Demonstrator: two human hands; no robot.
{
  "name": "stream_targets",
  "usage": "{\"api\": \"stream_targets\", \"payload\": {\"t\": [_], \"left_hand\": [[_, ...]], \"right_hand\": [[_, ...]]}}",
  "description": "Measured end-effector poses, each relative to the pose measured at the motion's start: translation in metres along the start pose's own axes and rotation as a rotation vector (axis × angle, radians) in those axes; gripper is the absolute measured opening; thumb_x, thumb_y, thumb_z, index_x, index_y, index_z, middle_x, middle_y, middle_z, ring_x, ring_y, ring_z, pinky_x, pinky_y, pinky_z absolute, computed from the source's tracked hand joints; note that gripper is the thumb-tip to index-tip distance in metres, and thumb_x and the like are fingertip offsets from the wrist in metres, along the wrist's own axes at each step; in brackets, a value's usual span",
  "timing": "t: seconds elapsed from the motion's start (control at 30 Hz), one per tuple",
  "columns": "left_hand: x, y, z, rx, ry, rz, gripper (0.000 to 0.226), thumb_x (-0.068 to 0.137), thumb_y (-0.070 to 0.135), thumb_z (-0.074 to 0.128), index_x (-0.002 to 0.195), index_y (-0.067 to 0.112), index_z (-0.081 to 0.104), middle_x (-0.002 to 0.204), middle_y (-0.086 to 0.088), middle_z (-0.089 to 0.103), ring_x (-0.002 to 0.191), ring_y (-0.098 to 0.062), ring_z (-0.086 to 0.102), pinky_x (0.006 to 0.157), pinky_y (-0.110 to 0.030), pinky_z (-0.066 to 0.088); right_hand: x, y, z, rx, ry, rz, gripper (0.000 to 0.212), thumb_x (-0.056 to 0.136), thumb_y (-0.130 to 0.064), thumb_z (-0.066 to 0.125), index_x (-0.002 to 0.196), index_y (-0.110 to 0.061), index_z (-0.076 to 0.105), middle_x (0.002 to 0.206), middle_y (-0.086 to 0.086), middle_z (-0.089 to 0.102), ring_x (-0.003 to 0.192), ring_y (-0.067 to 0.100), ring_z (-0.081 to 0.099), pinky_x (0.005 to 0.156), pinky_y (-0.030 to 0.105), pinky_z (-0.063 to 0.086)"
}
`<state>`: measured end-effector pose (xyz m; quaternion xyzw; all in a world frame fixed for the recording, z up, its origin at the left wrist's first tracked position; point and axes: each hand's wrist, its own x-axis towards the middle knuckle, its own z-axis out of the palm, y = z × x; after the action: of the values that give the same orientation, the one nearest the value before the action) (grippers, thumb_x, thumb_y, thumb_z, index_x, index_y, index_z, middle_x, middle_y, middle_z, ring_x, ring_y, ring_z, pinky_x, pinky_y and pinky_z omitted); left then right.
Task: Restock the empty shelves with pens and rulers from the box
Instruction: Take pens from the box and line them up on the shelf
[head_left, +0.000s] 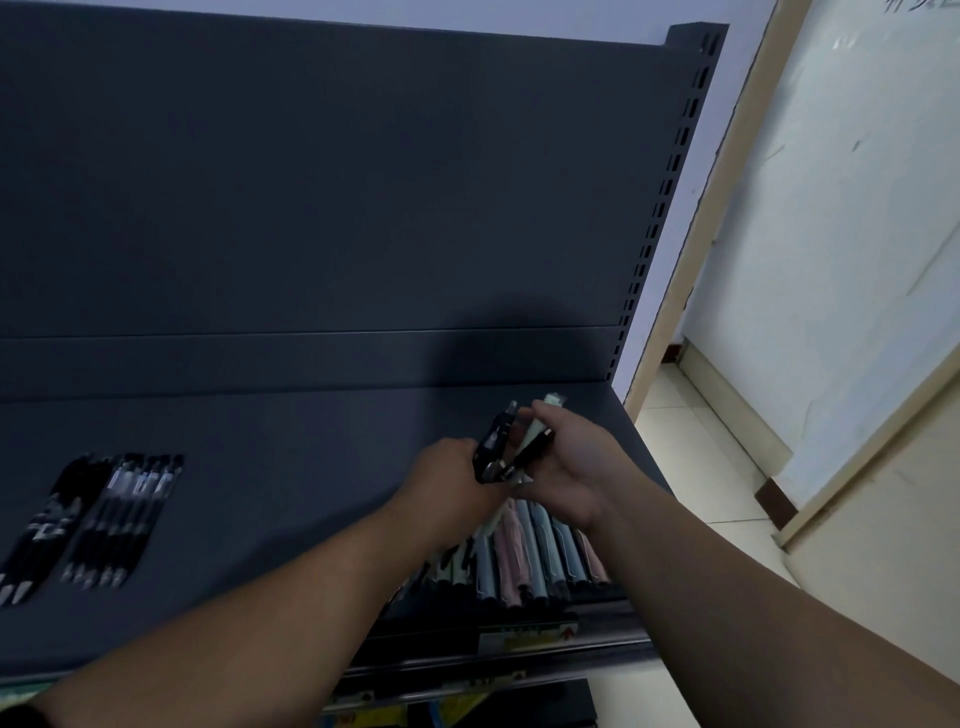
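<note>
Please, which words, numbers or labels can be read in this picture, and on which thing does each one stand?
No text reads clearly.
Shelf-edge label: print and a red mark, too blurred.
Dark handwriting on the white panel, top right: cut off, unreadable.
White print on the black pens lying left: too small.
Held pens: nothing legible.

Packed pens (98, 519) lie near the shelf's (311, 457) left edge, a row of pens (535, 556) at its front right corner; above that row the left hand (452, 470) and right hand (571, 467) hold a pen bundle (496, 447).
</note>
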<state>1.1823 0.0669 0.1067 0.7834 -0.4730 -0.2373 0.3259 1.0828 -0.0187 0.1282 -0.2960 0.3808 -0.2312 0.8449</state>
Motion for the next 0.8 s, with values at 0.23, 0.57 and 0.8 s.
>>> {"api": "stream_targets", "payload": {"t": [0.23, 0.57, 0.8], "left_hand": [[0.002, -0.006, -0.011, -0.132, 0.006, -0.116, 0.012, 0.086, 0.027, 0.071, 0.083, 0.018, 0.063, 0.070, 0.003, 0.062, 0.060, -0.006, 0.057, 0.051, -0.015, 0.045], [0.005, 0.000, -0.013, -0.699, 0.036, -0.405, 0.035, 0.083, 0.025, 0.074, 0.106, -0.001, 0.067, 0.056, 0.002, 0.057, 0.053, -0.013, 0.051, 0.056, -0.026, 0.046], [-0.007, 0.012, -0.013, -0.867, -0.013, -0.408, 0.032, 0.084, 0.021, 0.073, 0.109, 0.002, 0.068, 0.057, 0.005, 0.062, 0.051, -0.008, 0.052, 0.047, -0.022, 0.046]], "right_hand": [[-0.007, -0.014, -0.013, -0.279, 0.252, -0.332, 0.022, 0.098, -0.032, 0.056, 0.114, -0.021, 0.066, 0.096, 0.001, 0.061, 0.081, 0.013, 0.054, 0.068, 0.027, 0.047], [-0.005, 0.012, -0.073, -1.811, -0.183, -0.659, 0.039, 0.085, -0.033, 0.071, 0.123, -0.032, 0.065, 0.133, -0.009, 0.047, 0.116, 0.004, 0.049, 0.102, 0.016, 0.038], [-0.013, -0.001, -0.061, -1.647, -0.123, -0.664, 0.038, 0.086, -0.052, 0.064, 0.117, -0.031, 0.067, 0.121, -0.015, 0.061, 0.107, -0.003, 0.054, 0.088, 0.010, 0.037]]}}
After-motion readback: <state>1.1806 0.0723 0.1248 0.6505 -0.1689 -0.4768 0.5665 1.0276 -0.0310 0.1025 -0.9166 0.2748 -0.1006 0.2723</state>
